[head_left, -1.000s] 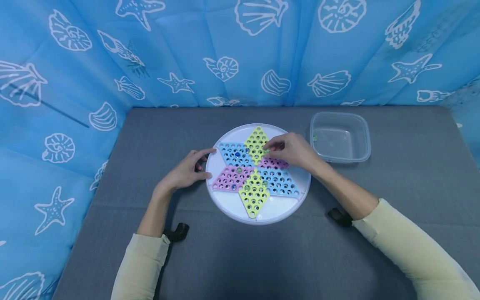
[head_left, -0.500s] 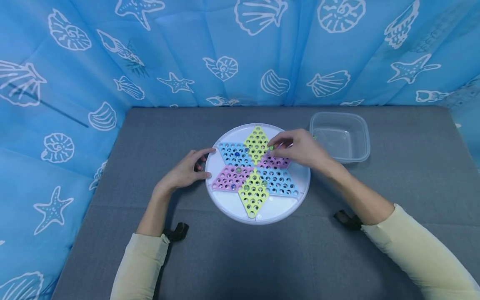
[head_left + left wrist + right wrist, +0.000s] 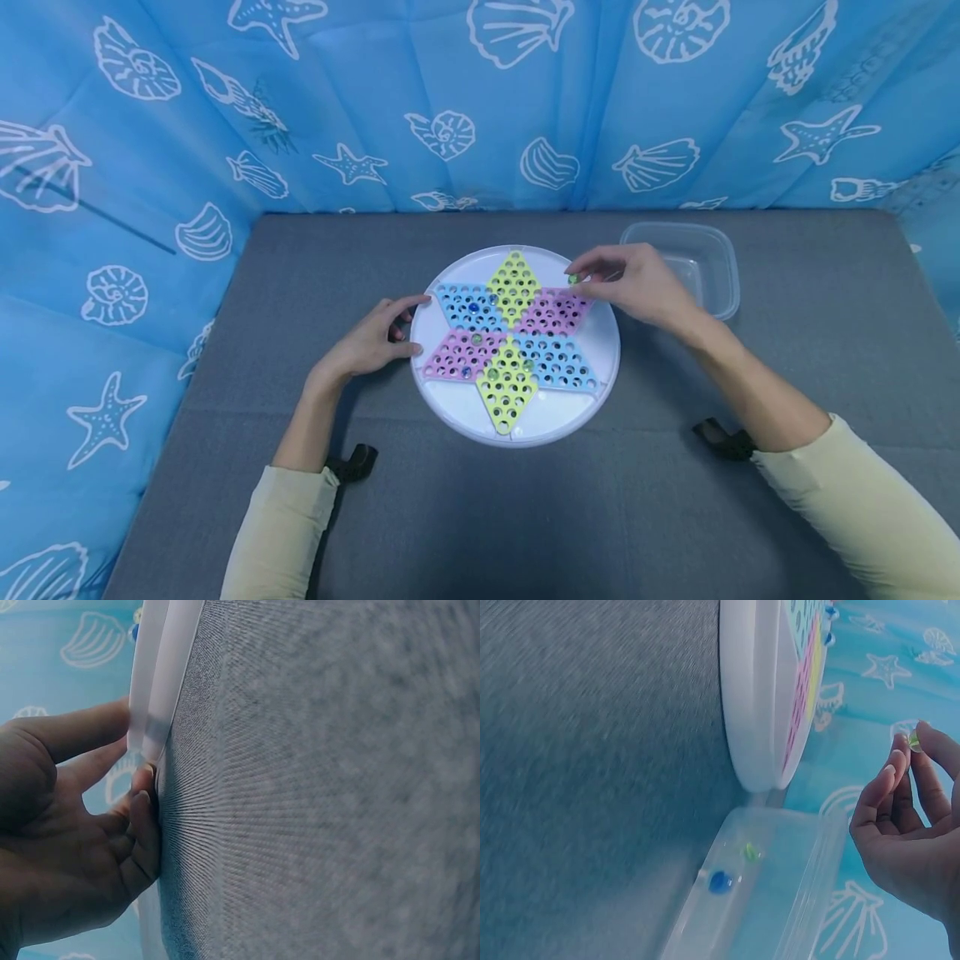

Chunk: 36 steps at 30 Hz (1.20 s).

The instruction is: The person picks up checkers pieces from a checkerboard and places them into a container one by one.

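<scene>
My right hand [image 3: 645, 282] pinches a green marble [image 3: 914, 742] between thumb and fingertips, above the upper right rim of a round white Chinese checkers board [image 3: 457, 408]. The board carries a star of yellow, pink and blue perforated pieces. Several blue and green marbles sit in its holes, among them a blue marble [image 3: 474, 308] on the left blue piece. At the board's left side, my left hand [image 3: 367, 340] rests thumb and index fingertips on the rim, spread apart. In the left wrist view its other fingers [image 3: 142, 832] are bent close to the cloth.
Right behind the board stands a clear plastic tub [image 3: 723, 283], partly covered by the right hand. Inside it the right wrist view shows a blue marble [image 3: 721, 882] and a green marble [image 3: 751, 851]. Grey cloth [image 3: 562, 525] covers the table; a blue shell-print curtain [image 3: 360, 83] hangs behind.
My right hand has lifted the green marble from the upper part of the star and carried it right, toward the tub, uncovering the pink piece. My left hand stays at the rim.
</scene>
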Tool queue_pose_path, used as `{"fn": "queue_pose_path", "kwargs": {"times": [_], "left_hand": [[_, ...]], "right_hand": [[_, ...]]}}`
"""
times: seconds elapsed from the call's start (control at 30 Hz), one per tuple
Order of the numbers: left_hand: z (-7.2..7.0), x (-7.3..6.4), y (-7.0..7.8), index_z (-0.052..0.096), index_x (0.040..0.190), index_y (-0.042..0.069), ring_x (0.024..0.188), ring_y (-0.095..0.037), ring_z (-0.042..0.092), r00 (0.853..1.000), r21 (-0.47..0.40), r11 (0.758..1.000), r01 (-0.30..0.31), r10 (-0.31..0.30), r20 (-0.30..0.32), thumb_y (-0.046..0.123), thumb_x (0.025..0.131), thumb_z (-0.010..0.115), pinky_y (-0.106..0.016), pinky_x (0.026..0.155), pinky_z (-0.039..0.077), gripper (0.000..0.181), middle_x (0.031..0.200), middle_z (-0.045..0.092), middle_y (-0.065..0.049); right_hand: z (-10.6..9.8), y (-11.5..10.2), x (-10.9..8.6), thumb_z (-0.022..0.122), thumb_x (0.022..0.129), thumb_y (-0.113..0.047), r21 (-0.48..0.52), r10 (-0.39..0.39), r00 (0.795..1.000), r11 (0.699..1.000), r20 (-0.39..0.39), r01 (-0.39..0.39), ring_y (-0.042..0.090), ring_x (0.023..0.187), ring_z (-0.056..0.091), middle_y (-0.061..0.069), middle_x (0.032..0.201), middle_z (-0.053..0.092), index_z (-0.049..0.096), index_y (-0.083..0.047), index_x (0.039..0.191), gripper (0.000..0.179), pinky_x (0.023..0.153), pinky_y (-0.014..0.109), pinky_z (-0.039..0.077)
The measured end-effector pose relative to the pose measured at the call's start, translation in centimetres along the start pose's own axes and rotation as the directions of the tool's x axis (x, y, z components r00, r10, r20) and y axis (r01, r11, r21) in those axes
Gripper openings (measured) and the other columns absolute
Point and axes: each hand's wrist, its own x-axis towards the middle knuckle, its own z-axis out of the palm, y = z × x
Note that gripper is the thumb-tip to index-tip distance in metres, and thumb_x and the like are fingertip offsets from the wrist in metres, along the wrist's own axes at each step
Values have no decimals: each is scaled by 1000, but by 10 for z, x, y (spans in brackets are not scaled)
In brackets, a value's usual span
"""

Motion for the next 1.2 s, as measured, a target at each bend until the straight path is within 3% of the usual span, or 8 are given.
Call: {"fn": "queue_pose_path", "kwargs": {"times": [0.33,0.83,1.03,1.2], "left_hand": [[1,-1,0,39,152,18,97,-27,47,1000,7,1000,-7,7,-12,12,89,74,-38,81,39,72,123,42,-17],[1,-1,1,39,152,18,96,-26,47,1000,5,1000,-10,10,-15,12,89,74,-38,81,39,72,123,42,-17],[2,-1,0,39,152,17,95,-26,47,1000,7,1000,-18,18,-16,12,89,74,-38,80,39,72,124,42,-17],[2,-2,0,39,152,18,95,-27,47,1000,3,1000,-16,16,-16,11,89,73,-38,81,40,72,124,42,-17]], "right_hand": [[-19,10,-9,73,91,-29,-36,61,997,997,-37,-63,22,97,59,9,106,66,70,-11,117,33,85,41,45],[-36,26,-13,69,94,-32,-15,114,989,993,-90,-116,21,100,58,12,114,66,67,-10,124,37,83,36,44],[-41,36,-13,70,93,-31,-35,149,982,987,-114,-154,21,99,58,12,113,66,66,-9,124,37,77,28,47],[-44,50,-9,69,94,-32,-30,155,981,987,-116,-160,22,100,59,14,114,66,64,-8,125,40,80,33,46]]}}
